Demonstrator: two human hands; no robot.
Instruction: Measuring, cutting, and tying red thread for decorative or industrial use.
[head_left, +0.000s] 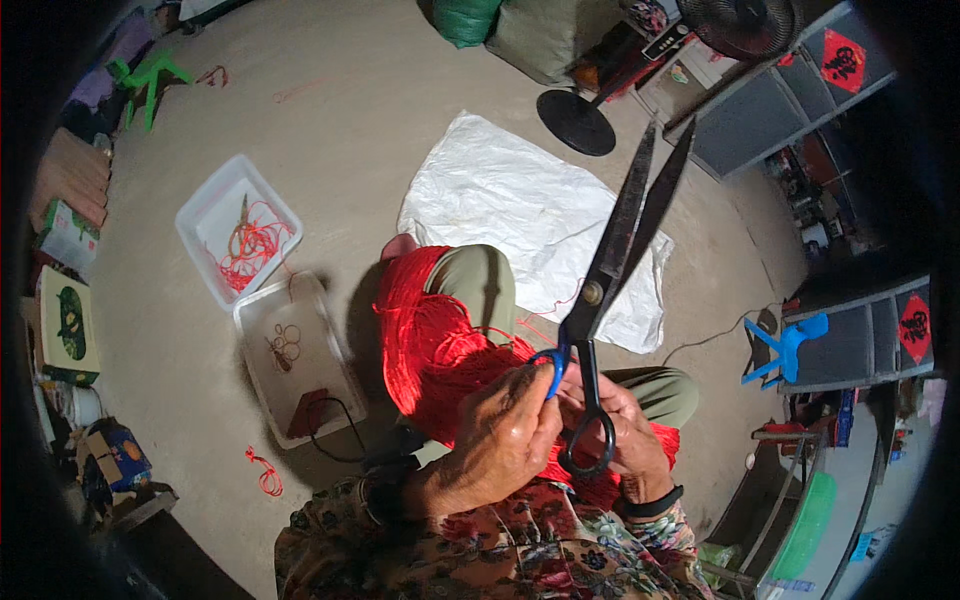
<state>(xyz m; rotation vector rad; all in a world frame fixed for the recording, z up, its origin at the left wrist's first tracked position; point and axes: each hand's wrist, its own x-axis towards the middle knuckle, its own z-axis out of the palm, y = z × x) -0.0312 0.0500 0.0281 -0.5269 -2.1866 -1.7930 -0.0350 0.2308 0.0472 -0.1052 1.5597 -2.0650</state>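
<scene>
Large dark scissors (607, 265) point up and away from me, their blades slightly apart. One handle loop is blue, the other black. My left hand (500, 440) has its fingers closed at the blue loop. Curled behind the black loop, my right hand (625, 425) is closed at the handles; the loop partly hides its fingers. A thick bundle of red cord (425, 325) lies over my lap and left leg, passing under both hands. More of the red strands show beside my right wrist.
A white sack (510, 190) lies flat on the floor ahead. On the left stand a white tub (240, 165) holding red cord and small scissors, and a second tray (255, 375) with rubber-band-like loops. A fan base (577, 123) and blue stool (785, 350) stand farther off.
</scene>
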